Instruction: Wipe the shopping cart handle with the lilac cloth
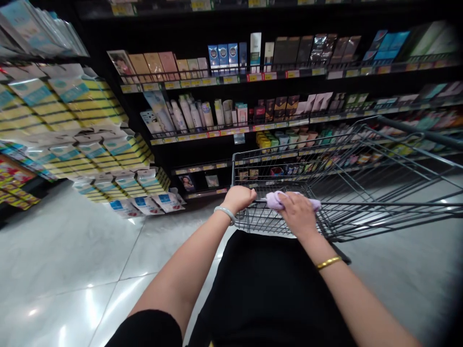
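Observation:
A grey wire shopping cart (pixel 361 207) stands right in front of my body and stretches off to the right. My left hand (pixel 239 198), with a pale bangle at the wrist, is closed around the near rail at the cart's left end. A lilac cloth (pixel 275 200) lies bunched over the same rail. My right hand (pixel 298 212), with a gold bracelet on the forearm, is closed over that cloth and presses it against the rail. Part of the cloth is hidden under the fingers.
Dark shelves (pixel 202 130) with boxed and bottled cosmetics run behind the cart. Yellow-striped packs (pixel 87 101) hang in rows at the left, with white bags (pixel 146 205) below them near the floor. Shiny grey tiles (pixel 90 260) cover the floor.

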